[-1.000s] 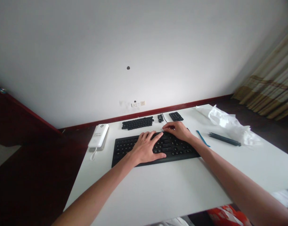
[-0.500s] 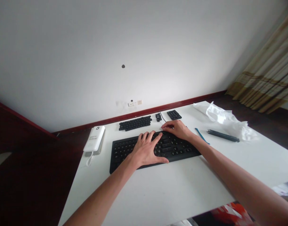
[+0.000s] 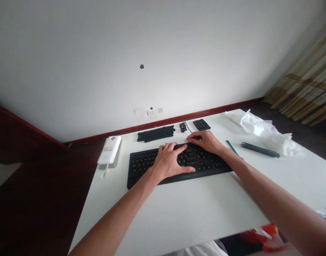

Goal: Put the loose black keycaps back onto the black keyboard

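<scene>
A black keyboard [image 3: 141,167] lies across the middle of the white table [image 3: 178,209]. My left hand [image 3: 170,161] rests flat on its centre, fingers stretched out over the keys and thumb along the front edge. My right hand [image 3: 205,140] sits at the keyboard's far right corner, fingers bent down onto the back edge; whether they pinch anything is hidden. Behind the keyboard lie a row of loose black keycaps [image 3: 155,133], a small cluster of keycaps [image 3: 182,127] and a black block of number keys [image 3: 201,124].
A white power bank [image 3: 109,151] with a cord lies left of the keyboard. To the right are a blue strip tool [image 3: 233,148], a dark pen-like tool [image 3: 260,150] and crumpled white plastic [image 3: 264,133]. Curtains hang at the far right.
Both hands stay on the keyboard. The view has shifted slightly, so everything sits a little higher and to the right in the picture.
</scene>
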Demonstrator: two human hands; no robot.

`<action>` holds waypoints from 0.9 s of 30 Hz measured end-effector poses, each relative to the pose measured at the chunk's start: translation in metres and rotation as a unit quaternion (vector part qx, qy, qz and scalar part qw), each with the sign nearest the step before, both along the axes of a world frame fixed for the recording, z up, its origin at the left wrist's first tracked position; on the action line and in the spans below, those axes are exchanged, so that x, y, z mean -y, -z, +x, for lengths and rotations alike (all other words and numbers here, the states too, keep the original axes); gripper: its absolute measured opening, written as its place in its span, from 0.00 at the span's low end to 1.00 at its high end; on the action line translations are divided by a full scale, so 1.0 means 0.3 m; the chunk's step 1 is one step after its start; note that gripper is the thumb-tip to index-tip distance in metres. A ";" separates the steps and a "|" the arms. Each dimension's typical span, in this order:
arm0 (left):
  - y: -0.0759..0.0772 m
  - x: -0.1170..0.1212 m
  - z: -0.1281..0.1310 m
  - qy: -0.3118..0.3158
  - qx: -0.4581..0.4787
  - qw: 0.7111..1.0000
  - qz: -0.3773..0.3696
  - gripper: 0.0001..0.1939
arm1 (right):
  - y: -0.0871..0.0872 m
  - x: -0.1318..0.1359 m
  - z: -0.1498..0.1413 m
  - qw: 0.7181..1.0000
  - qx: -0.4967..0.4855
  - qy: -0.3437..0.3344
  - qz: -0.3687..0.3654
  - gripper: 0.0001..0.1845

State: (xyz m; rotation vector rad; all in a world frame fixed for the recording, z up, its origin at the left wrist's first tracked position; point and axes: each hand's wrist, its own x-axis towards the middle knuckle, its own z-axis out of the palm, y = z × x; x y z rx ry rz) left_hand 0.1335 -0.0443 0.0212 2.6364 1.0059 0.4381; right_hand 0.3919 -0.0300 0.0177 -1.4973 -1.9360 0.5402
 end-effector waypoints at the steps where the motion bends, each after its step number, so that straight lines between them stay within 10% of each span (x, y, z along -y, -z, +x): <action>1: 0.000 -0.001 0.001 -0.003 0.002 1.000 -0.004 0.51 | -0.001 -0.001 0.000 1.000 -0.004 0.001 -0.004 0.11; 27: -0.012 0.017 -0.006 0.007 -0.032 0.999 0.012 0.52 | -0.061 0.003 0.081 0.996 0.078 -0.009 -0.034 0.09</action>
